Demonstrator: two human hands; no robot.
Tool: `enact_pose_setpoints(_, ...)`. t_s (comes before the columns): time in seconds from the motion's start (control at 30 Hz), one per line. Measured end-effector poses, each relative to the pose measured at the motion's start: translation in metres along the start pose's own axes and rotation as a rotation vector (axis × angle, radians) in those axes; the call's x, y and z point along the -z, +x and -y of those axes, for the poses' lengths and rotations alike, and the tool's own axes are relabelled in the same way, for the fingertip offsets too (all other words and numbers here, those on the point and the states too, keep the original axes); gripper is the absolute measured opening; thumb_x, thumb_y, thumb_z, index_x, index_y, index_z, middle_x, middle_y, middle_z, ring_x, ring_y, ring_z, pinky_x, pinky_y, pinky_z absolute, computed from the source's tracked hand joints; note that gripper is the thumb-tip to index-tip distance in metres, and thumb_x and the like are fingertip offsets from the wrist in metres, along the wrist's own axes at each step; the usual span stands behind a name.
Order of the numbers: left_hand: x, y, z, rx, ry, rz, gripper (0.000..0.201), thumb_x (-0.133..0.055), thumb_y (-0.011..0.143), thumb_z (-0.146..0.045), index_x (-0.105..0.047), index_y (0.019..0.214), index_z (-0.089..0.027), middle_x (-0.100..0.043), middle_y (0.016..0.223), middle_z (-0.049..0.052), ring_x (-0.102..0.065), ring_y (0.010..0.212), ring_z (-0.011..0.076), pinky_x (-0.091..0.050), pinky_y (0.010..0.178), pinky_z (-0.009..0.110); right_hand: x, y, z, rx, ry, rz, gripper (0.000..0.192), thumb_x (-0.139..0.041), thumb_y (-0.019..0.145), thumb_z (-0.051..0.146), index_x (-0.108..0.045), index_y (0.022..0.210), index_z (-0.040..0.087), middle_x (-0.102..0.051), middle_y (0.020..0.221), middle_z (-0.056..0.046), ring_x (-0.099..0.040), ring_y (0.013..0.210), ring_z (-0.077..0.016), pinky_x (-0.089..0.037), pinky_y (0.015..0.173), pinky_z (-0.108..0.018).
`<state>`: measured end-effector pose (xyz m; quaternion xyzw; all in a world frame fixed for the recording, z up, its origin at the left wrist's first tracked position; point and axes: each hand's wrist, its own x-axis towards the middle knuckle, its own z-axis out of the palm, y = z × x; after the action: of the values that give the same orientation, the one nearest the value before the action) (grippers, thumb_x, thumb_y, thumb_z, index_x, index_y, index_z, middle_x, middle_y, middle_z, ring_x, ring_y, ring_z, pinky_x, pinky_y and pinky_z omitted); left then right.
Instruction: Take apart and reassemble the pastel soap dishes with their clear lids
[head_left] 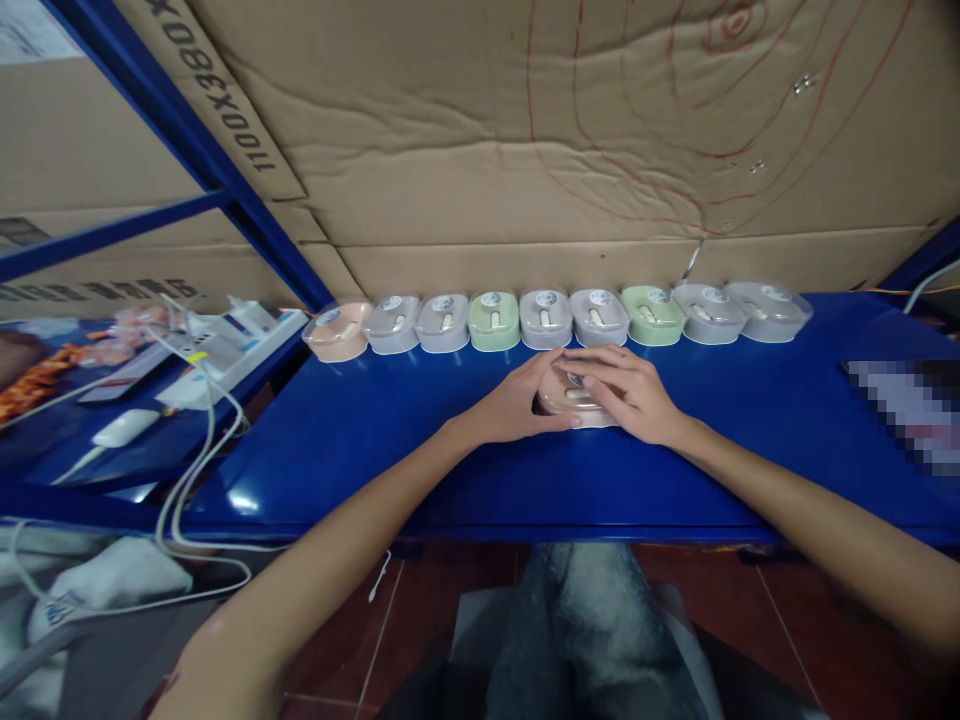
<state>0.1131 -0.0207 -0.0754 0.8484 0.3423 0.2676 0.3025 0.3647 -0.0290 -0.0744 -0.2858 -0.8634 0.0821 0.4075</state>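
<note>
A pink plastic box (557,390) with a clear lid, a round sticker and a pale tab on top rests on the blue table. My left hand (517,400) wraps its left side, thumb along the front edge and fingers behind. Over the top and right side lies my right hand (630,393), fingers bent across the lid and gripping it. My fingers hide much of the lid. Behind my hands stands a row of similar lidded boxes: a peach one (337,335) at the left end, green ones (494,322) among several grey ones (545,322).
The blue table (360,440) backs onto a cardboard sheet (450,150) with red curved lines. At left, a white power strip (255,350), cables (214,440) and a white charger (126,427) sit by a blue metal frame (247,215). A blurred-out flat object (907,410) lies at right.
</note>
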Motion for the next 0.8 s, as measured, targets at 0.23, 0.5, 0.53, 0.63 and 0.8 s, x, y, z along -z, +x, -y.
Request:
enact_pose_setpoints(0.23, 0.001, 0.0, -0.001, 0.0, 0.047, 0.039, 0.101, -0.08, 0.09, -0.067, -0.033, 0.168, -0.025, -0.043, 0.174, 0.019, -0.043, 0.161, 0.0415, -0.034, 0.134, 0.064, -0.002, 0.001, -0.013, -0.231, 0.249, -0.04, 0.03, -0.06, 0.109, 0.037, -0.078, 0.132, 0.035, -0.081, 0.135, -0.003, -0.075, 0.128, -0.0291, -0.056, 0.114, -0.053)
enact_pose_setpoints(0.5, -0.001, 0.0, 0.004, -0.001, 0.058, 0.032, 0.102, -0.081, 0.089, -0.068, -0.032, 0.168, -0.024, -0.041, 0.175, 0.02, -0.043, 0.161, 0.0422, -0.035, 0.133, 0.065, -0.001, -0.004, -0.03, -0.515, 0.681, -0.042, 0.028, -0.072, 0.1, 0.045, -0.081, 0.123, 0.031, -0.082, 0.133, -0.004, -0.074, 0.13, -0.0299, -0.053, 0.119, -0.055)
enact_pose_setpoints(0.53, -0.001, 0.0, 0.004, 0.0, 0.059, 0.03, 0.102, -0.081, 0.089, -0.068, -0.033, 0.168, -0.024, -0.041, 0.175, 0.02, -0.043, 0.161, 0.0422, -0.035, 0.133, 0.065, -0.001, -0.004, -0.031, -0.55, 0.748, -0.054, 0.028, -0.074, 0.098, 0.045, -0.082, 0.121, 0.03, -0.083, 0.133, -0.004, -0.074, 0.13, -0.0299, -0.054, 0.119, -0.055)
enact_pose_setpoints(0.63, 0.001, -0.001, 0.003, 0.005, 0.07, 0.025, 0.103, -0.082, 0.089, -0.069, -0.034, 0.168, -0.024, -0.042, 0.175, 0.021, -0.043, 0.161, 0.0426, -0.035, 0.133, 0.066, 0.001, -0.004, -0.032, -0.637, 0.894, -0.093, 0.028, -0.077, 0.095, 0.041, -0.082, 0.119, 0.028, -0.084, 0.13, -0.006, -0.076, 0.129, -0.0304, -0.056, 0.118, -0.055)
enact_pose_setpoints(0.8, 0.003, -0.003, 0.001, 0.005, 0.079, 0.016, 0.102, -0.083, 0.087, -0.068, -0.037, 0.167, -0.024, -0.045, 0.173, 0.019, -0.046, 0.16, 0.0433, -0.036, 0.133, 0.064, 0.005, -0.002, -0.037, -0.721, 0.987, -0.223, 0.019, -0.074, 0.093, 0.031, -0.081, 0.109, 0.024, -0.086, 0.122, -0.011, -0.078, 0.125, -0.0334, -0.057, 0.118, -0.063)
